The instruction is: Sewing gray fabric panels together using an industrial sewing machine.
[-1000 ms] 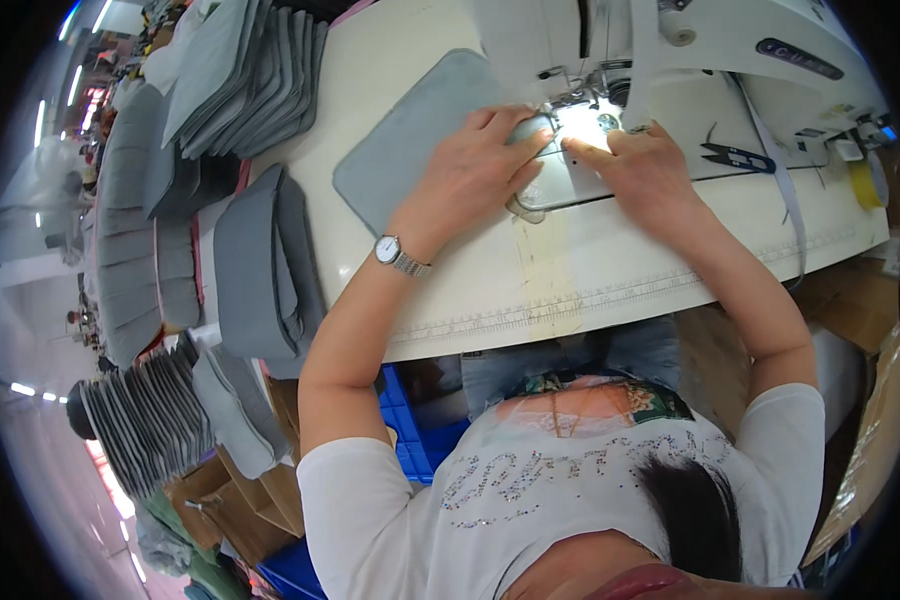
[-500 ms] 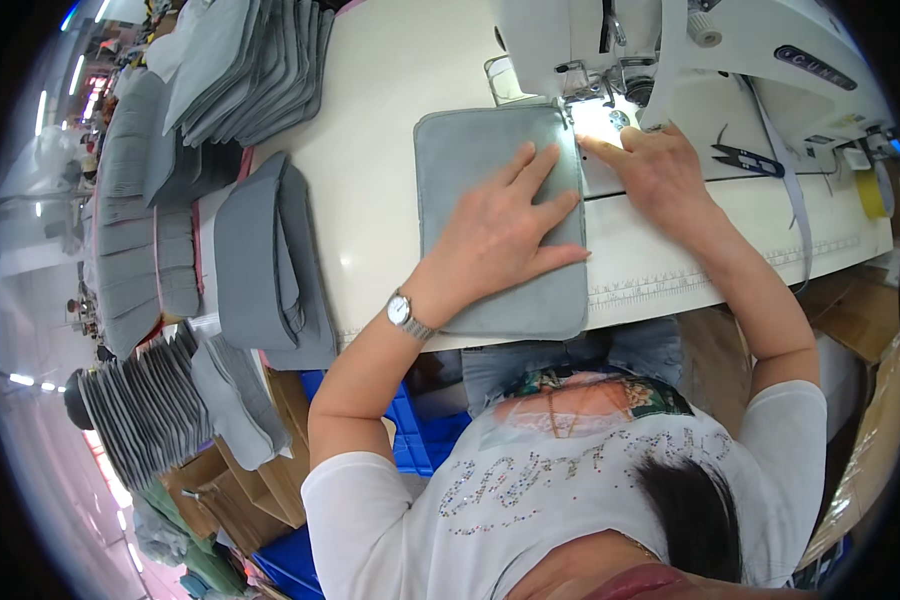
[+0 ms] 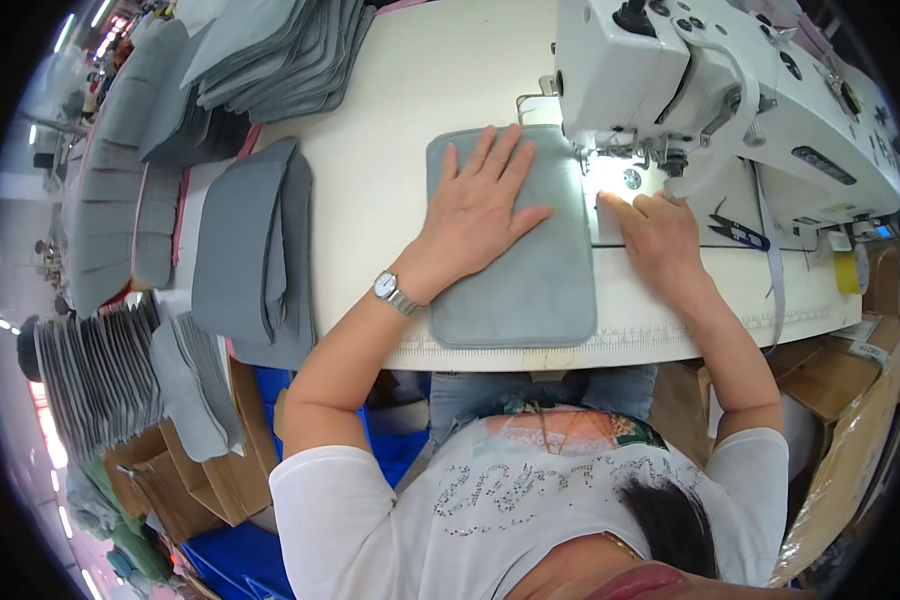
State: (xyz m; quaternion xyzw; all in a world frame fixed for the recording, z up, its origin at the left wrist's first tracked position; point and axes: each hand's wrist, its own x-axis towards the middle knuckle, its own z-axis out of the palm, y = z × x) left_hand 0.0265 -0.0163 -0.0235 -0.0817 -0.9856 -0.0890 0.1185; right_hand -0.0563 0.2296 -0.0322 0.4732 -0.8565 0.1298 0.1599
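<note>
- At far left I have upright grey pieces point(image 3: 100, 375) packed in a row, then a loose layered pile point(image 3: 245, 240) on the white table point(image 3: 375, 170).
- My left hand point(image 3: 475, 210) lies palm down on a grey panel point(image 3: 530, 290), fingers spread apart and clamped on nothing (a watch point(image 3: 386, 287) circles that wrist).
- I see the panel flat on the table, its upper right edge beside the lit needle area of the white sewing machine point(image 3: 615, 75).
- My right hand point(image 3: 660, 235) points its index finger near that edge; whether its curled fingers grip anything, I cannot tell.
- Farther right lie dark snips point(image 3: 740, 232).
</note>
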